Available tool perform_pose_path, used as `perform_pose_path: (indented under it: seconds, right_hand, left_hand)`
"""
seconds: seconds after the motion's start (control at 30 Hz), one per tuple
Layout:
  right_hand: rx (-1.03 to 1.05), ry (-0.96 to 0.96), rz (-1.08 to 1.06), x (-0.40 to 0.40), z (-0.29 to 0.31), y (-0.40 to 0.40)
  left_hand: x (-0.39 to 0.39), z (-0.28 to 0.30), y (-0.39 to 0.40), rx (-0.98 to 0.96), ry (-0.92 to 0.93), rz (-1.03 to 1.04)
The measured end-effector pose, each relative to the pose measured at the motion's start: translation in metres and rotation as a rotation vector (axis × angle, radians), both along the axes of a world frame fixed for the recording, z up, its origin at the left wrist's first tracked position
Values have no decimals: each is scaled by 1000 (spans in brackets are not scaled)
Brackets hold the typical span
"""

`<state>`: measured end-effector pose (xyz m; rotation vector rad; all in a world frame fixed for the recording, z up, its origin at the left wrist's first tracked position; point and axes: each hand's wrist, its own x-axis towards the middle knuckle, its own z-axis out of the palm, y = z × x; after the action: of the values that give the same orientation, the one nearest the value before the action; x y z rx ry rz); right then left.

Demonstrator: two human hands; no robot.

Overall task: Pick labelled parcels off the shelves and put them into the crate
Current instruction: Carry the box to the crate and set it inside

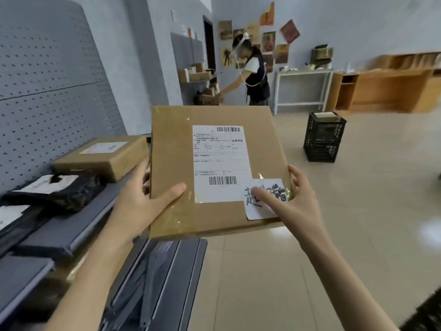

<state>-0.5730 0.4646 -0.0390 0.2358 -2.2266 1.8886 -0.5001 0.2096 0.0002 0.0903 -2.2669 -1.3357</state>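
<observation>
I hold a flat brown cardboard parcel (174, 151) in front of me with both hands, its top facing me. It bears a white shipping label with barcodes and a small handwritten note taped at its lower right. My left hand (145, 199) grips its left edge, thumb on top. My right hand (291, 199) grips the right edge, thumb on the note. A black plastic crate (324, 142) stands on the floor to the right, farther off, with something pale inside.
Grey shelves (78, 225) with a pegboard back run along my left, carrying a labelled brown box (102, 156) and a black bagged parcel (59, 189). Another person (253, 75) bends at far shelves. A white table (303, 87) and wooden cabinets (386, 89) line the back wall.
</observation>
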Motion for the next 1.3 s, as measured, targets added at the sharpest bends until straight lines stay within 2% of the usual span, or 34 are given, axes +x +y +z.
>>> perform_pose_path:
  seconds: [0.23,0.43,0.6,1.0,1.17,1.3]
  right_hand:
    - [137,-21,-368,-51,-2,170]
    - [143,-100,-629,-68,-16,309]
    - [94,-133,-849,-69,-32,393]
    - [39,-243,-1419,-82,-75,510]
    - [-20,-337,-1623,-85,-107,534]
    - [-93,-410,-1721,-87,-139,557]
  left_hand:
    - [-126,-10,171,-163,-3,-149]
    - [-203,-28,330,-258,42,-314]
    - [-257,-31,441,-300,35,-547]
    - [-364,-70,659,-360,10,-1109]
    - [-387,-104,731,-421,-65,-1343]
    - [-394,-138,781,-499,-113,-1442]
